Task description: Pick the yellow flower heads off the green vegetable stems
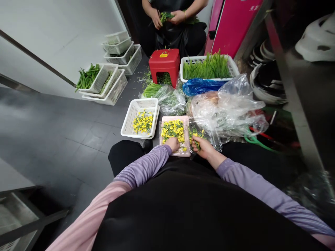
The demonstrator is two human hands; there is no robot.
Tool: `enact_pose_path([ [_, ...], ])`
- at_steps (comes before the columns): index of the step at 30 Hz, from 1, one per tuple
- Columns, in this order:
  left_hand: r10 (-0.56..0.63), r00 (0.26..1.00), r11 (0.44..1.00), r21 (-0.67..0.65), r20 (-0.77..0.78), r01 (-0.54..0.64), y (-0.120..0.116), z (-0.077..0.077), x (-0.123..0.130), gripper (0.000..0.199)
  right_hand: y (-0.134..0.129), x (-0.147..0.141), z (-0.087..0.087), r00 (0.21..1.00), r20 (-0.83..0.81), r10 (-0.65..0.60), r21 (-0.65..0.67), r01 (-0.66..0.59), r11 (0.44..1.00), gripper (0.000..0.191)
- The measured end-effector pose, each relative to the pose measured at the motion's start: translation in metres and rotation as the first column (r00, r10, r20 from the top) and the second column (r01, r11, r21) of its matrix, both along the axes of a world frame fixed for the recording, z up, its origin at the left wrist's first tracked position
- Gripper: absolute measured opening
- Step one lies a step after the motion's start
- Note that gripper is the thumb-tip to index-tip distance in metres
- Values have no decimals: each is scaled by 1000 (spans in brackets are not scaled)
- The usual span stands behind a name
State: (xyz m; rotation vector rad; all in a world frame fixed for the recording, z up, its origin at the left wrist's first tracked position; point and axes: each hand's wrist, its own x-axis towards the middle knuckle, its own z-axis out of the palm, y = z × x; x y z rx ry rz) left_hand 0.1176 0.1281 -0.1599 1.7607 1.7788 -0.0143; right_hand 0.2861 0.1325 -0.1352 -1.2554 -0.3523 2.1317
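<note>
A pink tray point(186, 120) full of small yellow flowers point(172, 129) with green stems sits close in front of me. My left hand point(172, 143) is over its near edge, fingers curled down among the flowers; what they grip is hidden. Just right of the tray, my right hand point(202, 147) is closed around a small bunch of yellow-flowered stems point(196, 143). More of these stems lie behind it on clear plastic point(216, 137). To the left stands a white basket point(127, 122) with a heap of yellow flowers inside.
Clear plastic bags point(230, 108) and a blue bag point(201, 86) lie ahead on the right. Behind them is a basket of green stalks point(206, 68), beside a red stool point(164, 59). Opposite, a person point(178, 31) handles greens. Baskets with green peppers point(89, 76) stand left.
</note>
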Motion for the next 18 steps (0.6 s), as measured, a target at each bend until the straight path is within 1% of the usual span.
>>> enact_pose_path([
  [1,93,990,996,-17,102,-92,-1,6,-4,8,0,-2,0,1000,13,23,1,-23,1000,11],
  [2,185,955,983,-58,232,-176,-2,13,-8,8,-1,-4,0,998,27,56,0,-56,998,10],
  [3,262,892,965,-116,369,-236,-4,21,-11,8,-1,-6,0,994,44,96,-6,-96,995,9],
  [4,314,812,949,-175,492,-261,-7,28,-13,8,-2,-8,-1,988,56,141,-20,-140,990,8],
  [6,357,656,934,-249,665,-256,-13,39,-13,8,-4,-13,-1,974,60,218,-52,-215,975,10],
  [7,352,607,936,-254,713,-245,-15,43,-12,8,-5,-15,-1,968,43,246,-57,-243,968,12],
  [8,335,585,942,-241,738,-235,-18,46,-11,9,-6,-16,-1,964,19,265,-49,-264,963,14],
  [10,275,602,960,-180,749,-215,-22,48,-7,11,-8,-18,-1,958,-9,287,20,-286,958,15],
  [12,222,636,972,-119,739,-202,-24,48,-2,12,-8,-17,-1,953,16,301,133,-301,944,19],
  [13,216,642,973,-107,736,-204,-24,48,0,11,-8,-16,-1,953,39,302,190,-303,934,21],
  [16,265,634,961,-147,727,-233,-21,51,5,7,-6,-13,0,955,110,277,299,-297,907,24],
  [18,272,657,958,-131,703,-257,-18,54,7,6,-6,-11,1,944,208,254,348,-315,883,27],
])
